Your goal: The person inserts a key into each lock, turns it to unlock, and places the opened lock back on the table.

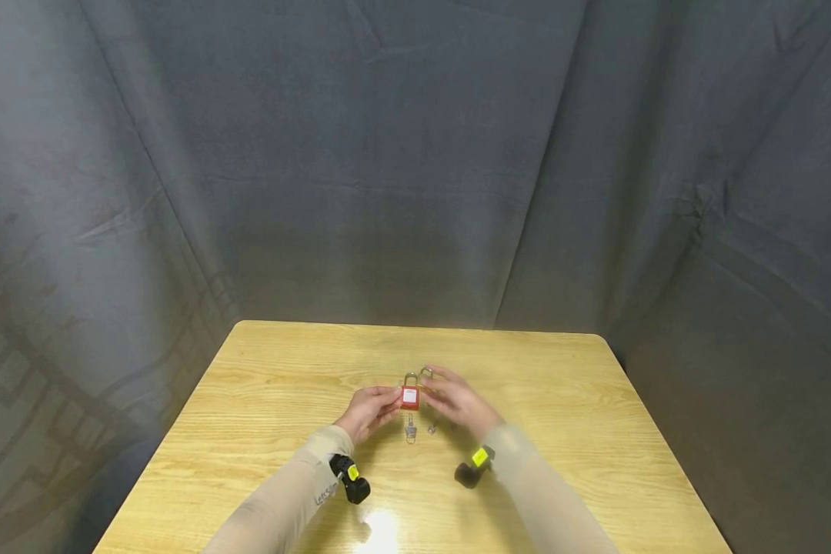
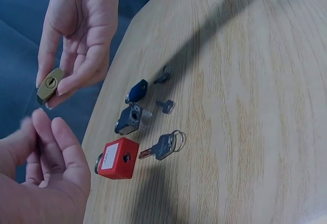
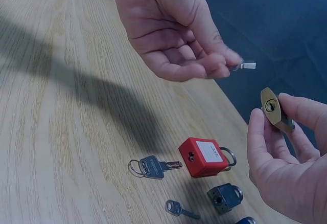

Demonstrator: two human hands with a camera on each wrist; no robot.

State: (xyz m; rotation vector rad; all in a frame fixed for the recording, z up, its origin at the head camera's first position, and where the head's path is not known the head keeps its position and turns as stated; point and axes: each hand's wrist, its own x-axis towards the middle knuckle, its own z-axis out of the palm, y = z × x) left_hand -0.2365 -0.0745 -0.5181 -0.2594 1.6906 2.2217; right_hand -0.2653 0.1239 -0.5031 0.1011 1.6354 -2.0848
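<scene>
My right hand (image 1: 457, 402) holds a brass padlock (image 3: 273, 107) above the table, its keyhole facing my body. My left hand (image 3: 171, 32) pinches a small silvery key (image 3: 248, 65), seen blurred, a short way from the brass padlock and not touching it. Below the hands a red padlock (image 1: 410, 397) with a white label lies on the table, and a key on a ring (image 3: 153, 166) lies in front of its keyhole. Beside it in the left wrist view are a grey padlock (image 2: 126, 119) and a blue padlock (image 2: 137, 91).
Two loose small keys lie on the wooden table (image 1: 291, 369), one key (image 2: 165, 106) by the grey padlock and another key (image 2: 163, 74) by the blue one. Dark grey curtains (image 1: 388, 154) hang behind the table and at both sides.
</scene>
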